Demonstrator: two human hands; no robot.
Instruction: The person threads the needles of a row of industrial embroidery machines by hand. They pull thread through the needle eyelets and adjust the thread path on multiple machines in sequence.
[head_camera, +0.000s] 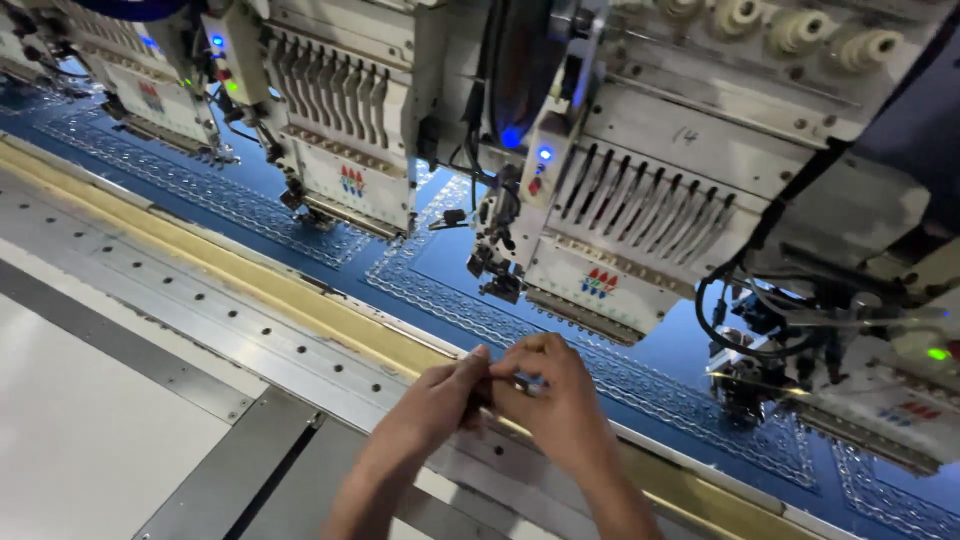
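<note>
My left hand (440, 400) and my right hand (555, 400) meet over the metal frame rail (260, 320) at the front of a multi-head embroidery machine. Both pinch a small dark and silver object (520, 382) between the fingertips; most of it is hidden, so I cannot tell its kind. Just beyond the hands lies blue fabric (450, 265) stitched with pale border patterns. The nearest embroidery head (610, 230) hangs above and behind my hands, its needle area (495, 270) a little to the upper left of them.
More embroidery heads (345, 130) run in a row to the far left, and another (880, 390) stands at the right with a green light. A yellow strip (230, 265) borders the fabric. A white table panel (70, 430) lies at lower left.
</note>
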